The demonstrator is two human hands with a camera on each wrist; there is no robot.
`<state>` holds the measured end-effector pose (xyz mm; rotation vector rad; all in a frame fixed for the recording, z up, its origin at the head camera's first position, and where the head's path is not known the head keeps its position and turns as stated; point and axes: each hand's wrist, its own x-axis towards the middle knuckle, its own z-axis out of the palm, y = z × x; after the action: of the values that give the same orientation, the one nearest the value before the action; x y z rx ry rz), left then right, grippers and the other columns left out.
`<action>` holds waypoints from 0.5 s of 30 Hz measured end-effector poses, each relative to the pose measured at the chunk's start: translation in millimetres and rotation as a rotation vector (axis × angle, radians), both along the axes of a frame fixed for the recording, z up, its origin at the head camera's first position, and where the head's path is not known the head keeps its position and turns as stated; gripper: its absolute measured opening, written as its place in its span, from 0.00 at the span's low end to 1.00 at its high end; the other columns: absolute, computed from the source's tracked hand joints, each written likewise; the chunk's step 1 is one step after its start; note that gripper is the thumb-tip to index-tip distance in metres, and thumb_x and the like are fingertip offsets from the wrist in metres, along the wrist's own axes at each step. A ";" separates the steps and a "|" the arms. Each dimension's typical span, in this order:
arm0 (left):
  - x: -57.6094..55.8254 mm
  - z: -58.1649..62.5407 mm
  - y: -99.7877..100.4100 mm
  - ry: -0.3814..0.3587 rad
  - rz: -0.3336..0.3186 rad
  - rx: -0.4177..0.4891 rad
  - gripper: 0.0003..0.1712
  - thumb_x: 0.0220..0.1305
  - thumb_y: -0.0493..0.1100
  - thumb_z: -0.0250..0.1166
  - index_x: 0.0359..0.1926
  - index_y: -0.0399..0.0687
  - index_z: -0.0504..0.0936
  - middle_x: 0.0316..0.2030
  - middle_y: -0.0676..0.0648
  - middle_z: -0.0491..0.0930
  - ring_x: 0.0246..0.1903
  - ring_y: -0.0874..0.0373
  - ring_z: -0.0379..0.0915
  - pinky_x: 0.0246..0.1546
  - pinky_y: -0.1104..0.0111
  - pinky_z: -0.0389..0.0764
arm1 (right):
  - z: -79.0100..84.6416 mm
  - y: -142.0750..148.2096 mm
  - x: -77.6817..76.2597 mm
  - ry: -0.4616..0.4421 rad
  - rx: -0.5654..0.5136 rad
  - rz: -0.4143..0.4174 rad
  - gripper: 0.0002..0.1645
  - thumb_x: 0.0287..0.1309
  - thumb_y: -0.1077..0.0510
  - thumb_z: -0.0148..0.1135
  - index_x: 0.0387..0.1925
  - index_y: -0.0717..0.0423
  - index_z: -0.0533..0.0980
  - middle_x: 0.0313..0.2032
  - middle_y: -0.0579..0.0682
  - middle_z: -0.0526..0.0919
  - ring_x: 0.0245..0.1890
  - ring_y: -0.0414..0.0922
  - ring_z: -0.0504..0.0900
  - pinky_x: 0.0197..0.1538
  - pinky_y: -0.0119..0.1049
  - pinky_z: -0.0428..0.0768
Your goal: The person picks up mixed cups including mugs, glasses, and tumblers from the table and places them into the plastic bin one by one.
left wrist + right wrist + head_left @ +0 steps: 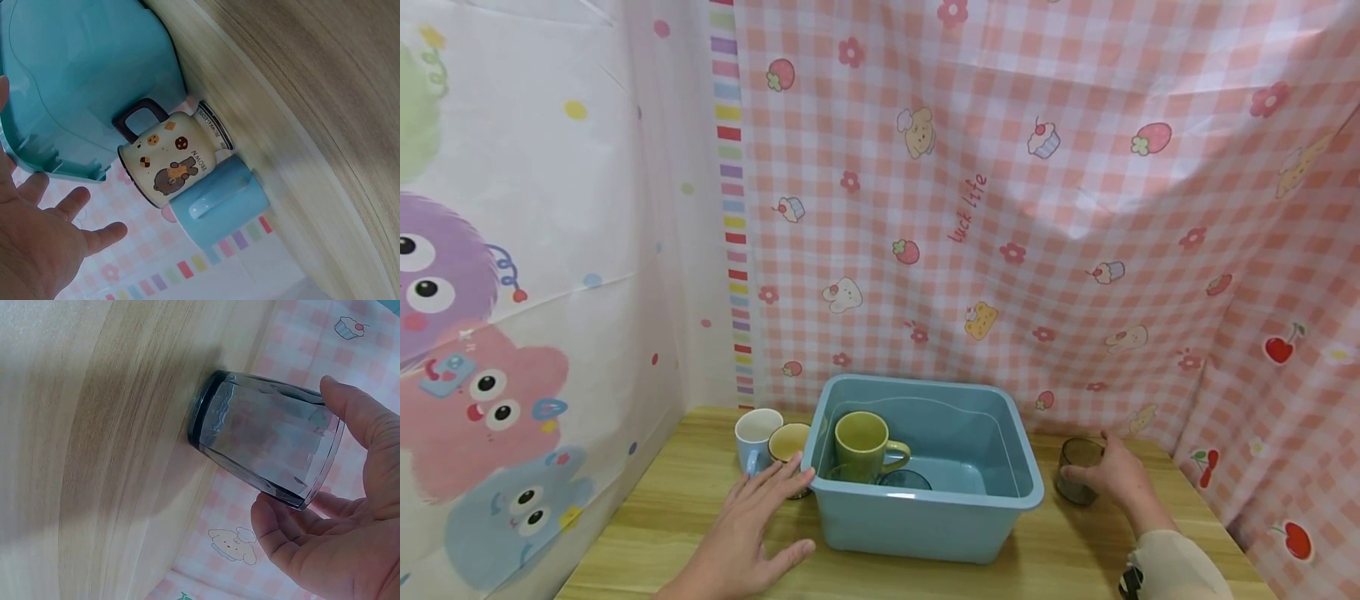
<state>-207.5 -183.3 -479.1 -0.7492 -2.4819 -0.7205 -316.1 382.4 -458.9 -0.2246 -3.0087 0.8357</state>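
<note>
My right hand [1118, 479] pinches a smoky grey drinking glass [262, 437] near its rim, thumb on one side and fingers on the other. The glass stands upright on the table, right of a blue plastic tub [917, 525]. Fingers spread, my left hand [737, 529] hovers at the tub's front left corner; whether it touches the rim I cannot tell. Inside the tub are a yellow-green mug [859, 443] and a dark glass [906, 481], partly hidden by the front wall. Left of the tub, a cream mug with a bear print [178, 159] stands beside a light blue mug [219, 203].
The wooden table [655, 517] carries everything. A pink checked cloth [925, 333] hangs right behind the tub, and a white cartoon-printed cloth [602, 375] closes the left side. Another checked cloth [1277, 433] hangs along the right edge.
</note>
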 end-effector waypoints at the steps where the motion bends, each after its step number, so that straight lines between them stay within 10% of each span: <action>1: 0.1 0.1 -0.1 0.000 0.000 0.001 0.46 0.63 0.61 0.77 0.79 0.61 0.71 0.80 0.48 0.67 0.76 0.34 0.67 0.65 0.21 0.64 | 0.0 0.1 0.0 0.001 0.002 -0.002 0.76 0.56 0.35 0.79 0.80 0.79 0.45 0.70 0.88 0.60 0.68 0.84 0.63 0.68 0.76 0.69; 15: 0.0 -1.6 -1.2 -0.003 0.008 -0.006 0.47 0.62 0.62 0.77 0.79 0.62 0.71 0.81 0.51 0.67 0.75 0.36 0.69 0.66 0.22 0.64 | 4.3 2.2 1.0 0.022 -0.026 -0.017 0.75 0.58 0.34 0.76 0.81 0.75 0.43 0.70 0.86 0.63 0.67 0.83 0.66 0.66 0.75 0.72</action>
<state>-207.5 -184.4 -480.7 -0.7399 -2.4897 -0.7124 -315.1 384.6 -454.6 -0.2388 -2.9726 0.8711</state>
